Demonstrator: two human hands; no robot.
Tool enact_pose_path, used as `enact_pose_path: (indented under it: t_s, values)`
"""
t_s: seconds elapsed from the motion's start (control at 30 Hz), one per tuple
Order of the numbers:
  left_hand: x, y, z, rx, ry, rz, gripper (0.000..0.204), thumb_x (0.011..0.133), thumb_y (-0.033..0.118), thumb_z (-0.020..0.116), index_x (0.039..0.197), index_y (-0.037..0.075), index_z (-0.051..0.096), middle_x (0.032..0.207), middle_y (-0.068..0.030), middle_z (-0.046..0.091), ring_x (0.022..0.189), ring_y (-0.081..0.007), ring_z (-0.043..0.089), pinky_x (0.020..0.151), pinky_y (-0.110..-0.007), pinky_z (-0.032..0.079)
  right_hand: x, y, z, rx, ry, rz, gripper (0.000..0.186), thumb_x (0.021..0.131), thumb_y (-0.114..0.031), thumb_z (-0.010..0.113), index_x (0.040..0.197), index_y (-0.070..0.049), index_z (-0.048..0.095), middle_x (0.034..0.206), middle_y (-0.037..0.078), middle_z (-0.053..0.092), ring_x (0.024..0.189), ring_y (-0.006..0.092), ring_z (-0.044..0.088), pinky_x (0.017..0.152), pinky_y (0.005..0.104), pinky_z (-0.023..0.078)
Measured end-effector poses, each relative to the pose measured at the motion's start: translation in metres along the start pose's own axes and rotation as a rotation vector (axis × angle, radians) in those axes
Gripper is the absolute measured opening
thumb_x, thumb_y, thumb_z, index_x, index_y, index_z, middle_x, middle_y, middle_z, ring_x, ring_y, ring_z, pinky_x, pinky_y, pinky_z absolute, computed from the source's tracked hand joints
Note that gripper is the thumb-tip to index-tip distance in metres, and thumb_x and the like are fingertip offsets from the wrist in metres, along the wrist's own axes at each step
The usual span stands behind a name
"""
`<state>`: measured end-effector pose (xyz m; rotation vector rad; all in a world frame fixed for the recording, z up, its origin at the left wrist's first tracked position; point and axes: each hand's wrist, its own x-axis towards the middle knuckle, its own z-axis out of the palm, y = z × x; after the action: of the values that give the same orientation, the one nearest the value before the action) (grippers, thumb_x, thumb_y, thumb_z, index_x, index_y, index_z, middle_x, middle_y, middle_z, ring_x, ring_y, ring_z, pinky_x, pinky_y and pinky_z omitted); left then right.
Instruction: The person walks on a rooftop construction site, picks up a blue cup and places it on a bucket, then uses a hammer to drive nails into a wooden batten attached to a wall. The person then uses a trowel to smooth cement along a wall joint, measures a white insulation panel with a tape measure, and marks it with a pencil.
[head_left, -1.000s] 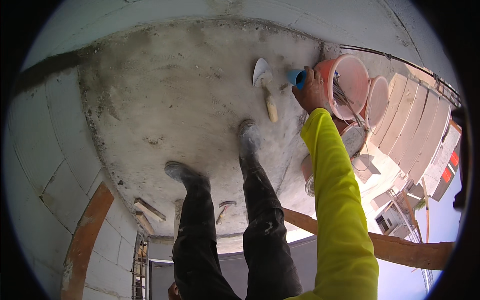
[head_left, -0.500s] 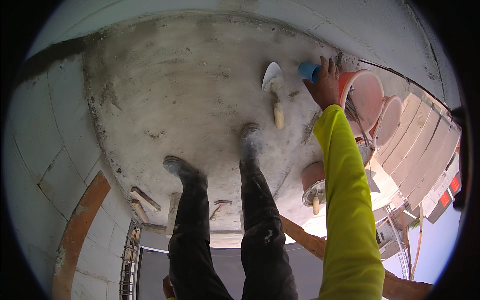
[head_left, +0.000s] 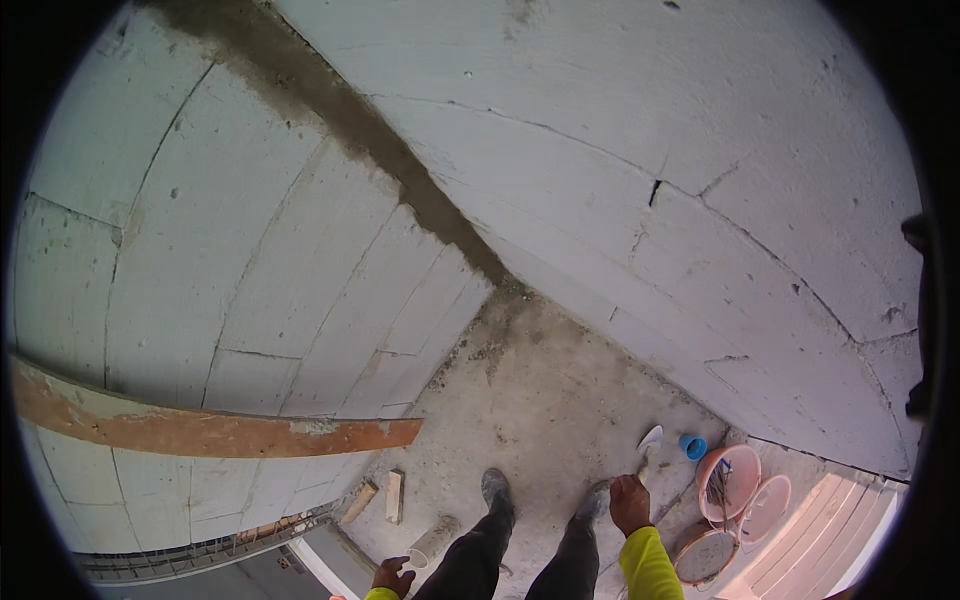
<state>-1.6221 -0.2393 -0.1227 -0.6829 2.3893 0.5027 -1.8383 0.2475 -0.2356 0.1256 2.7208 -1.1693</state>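
At the lower edge, my left hand [head_left: 393, 576] has its fingers loosely bent and apart, beside a small pale ring shape [head_left: 418, 558] I cannot identify. My right hand [head_left: 630, 504] is curled closed in front of my right leg; whatever its fingers hold, if anything, is hidden. Just beyond it, a trowel [head_left: 651, 438] appears with its blade pointing away, its handle partly covered by the hand. A blue cup [head_left: 692, 447] stands on the floor right of the trowel, apart from both hands.
Pinkish buckets [head_left: 735, 475] [head_left: 768, 508] and a round container [head_left: 705, 556] stand at the right. Block walls [head_left: 290, 250] meet at a mortar-smeared corner [head_left: 430, 205]. A curved wooden board [head_left: 210, 433] runs along the left wall; wood pieces [head_left: 395, 497] lie below it.
My right hand has let go of the blue cup and drawn back toward my body. The view has tilted up to the walls, and my left hand shows more fully.
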Motion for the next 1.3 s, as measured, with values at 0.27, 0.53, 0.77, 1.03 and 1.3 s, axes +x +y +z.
enact_pose_path:
  t_s: [0.27, 0.53, 0.77, 1.03, 1.3]
  values:
    - [0.032, -0.024, -0.061, -0.275, 0.507, 0.249, 0.048, 0.074, 0.030, 0.079, 0.119, 0.017, 0.069, 0.107, -0.0183, 0.067, 0.092, -0.0349, 0.065, 0.083, -0.045, 0.054, 0.129, -0.397, -0.166, 0.042, 0.313, -0.579, 0.017, 0.096, -0.019, 0.056, 0.092, -0.003, 0.061, 0.088, 0.019, 0.063, 0.081, 0.0398, 0.062, 0.071, 0.0467, 0.052]
    - [0.066, -0.012, -0.139, -0.392, 0.663, -0.019, 0.046, 0.077, 0.033, 0.072, 0.118, 0.011, 0.069, 0.109, -0.0232, 0.066, 0.107, -0.0398, 0.058, 0.096, -0.046, 0.047, 0.202, -0.775, -0.359, 0.133, 0.690, -1.242, 0.012, 0.098, -0.013, 0.055, 0.093, -0.002, 0.057, 0.089, 0.018, 0.061, 0.081, 0.0403, 0.060, 0.070, 0.0452, 0.049]
    - [0.059, 0.032, -0.108, -0.482, 0.865, -0.202, 0.047, 0.078, 0.032, 0.068, 0.119, 0.010, 0.068, 0.114, -0.0238, 0.064, 0.108, -0.0402, 0.057, 0.097, -0.045, 0.046, 0.260, -0.970, -0.464, -0.110, 0.929, -1.189, 0.036, 0.100, -0.037, 0.047, 0.102, -0.004, 0.059, 0.104, 0.020, 0.063, 0.098, 0.0418, 0.061, 0.083, 0.0495, 0.050]
    - [0.000, 0.091, -0.022, -0.752, 0.988, -0.516, 0.034, 0.080, 0.022, 0.065, 0.109, 0.004, 0.070, 0.102, -0.0195, 0.068, 0.096, -0.0330, 0.064, 0.087, -0.042, 0.051, 0.305, -1.018, -0.492, -0.407, 0.827, -1.361, 0.044, 0.101, -0.042, 0.045, 0.095, -0.003, 0.065, 0.096, 0.022, 0.067, 0.094, 0.0411, 0.063, 0.083, 0.0495, 0.049]
    - [-0.037, 0.068, 0.019, -0.798, 0.942, -0.707, 0.037, 0.078, 0.023, 0.067, 0.110, 0.003, 0.069, 0.106, -0.0209, 0.067, 0.098, -0.0337, 0.065, 0.088, -0.042, 0.052, 0.318, -1.011, -0.495, -0.416, 0.916, -1.459, 0.040, 0.099, -0.039, 0.046, 0.093, -0.007, 0.070, 0.094, 0.018, 0.070, 0.091, 0.0383, 0.065, 0.080, 0.0489, 0.051]
